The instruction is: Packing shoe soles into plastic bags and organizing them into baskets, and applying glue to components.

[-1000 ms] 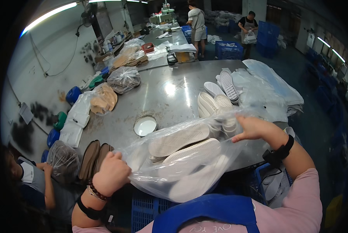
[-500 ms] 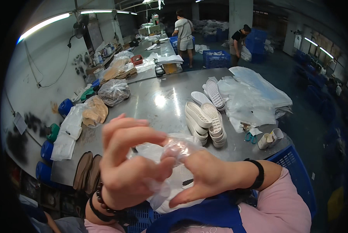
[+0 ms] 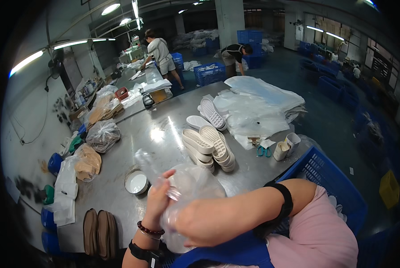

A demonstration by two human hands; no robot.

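Observation:
In front of me both hands are on a clear plastic bag [image 3: 195, 176] with something whitish inside. My left hand [image 3: 159, 198] is wrapped round its gathered neck, and a loose end of film sticks up beyond the fingers. My right hand [image 3: 193, 223] is curled against the bag just below, crossing toward the left wrist; its fingers are partly hidden and blurred. Left of the bag stands a round tin [image 3: 136, 183] of white matter. Behind it are stacked cream and white shoe soles [image 3: 209, 143].
Brown soles [image 3: 100, 232] lie at the table's near left edge. Flat plastic bags [image 3: 262, 107] are piled at the far right, near teal scissors [image 3: 263, 152] and two cups [image 3: 286, 147]. A blue crate [image 3: 334, 187] stands by my right arm. Two people work farther back.
My view has swung right, so the table appears farther left. My hands have moved lower and closer together on the bag. The tin has come into sight, and the farther right person bends lower.

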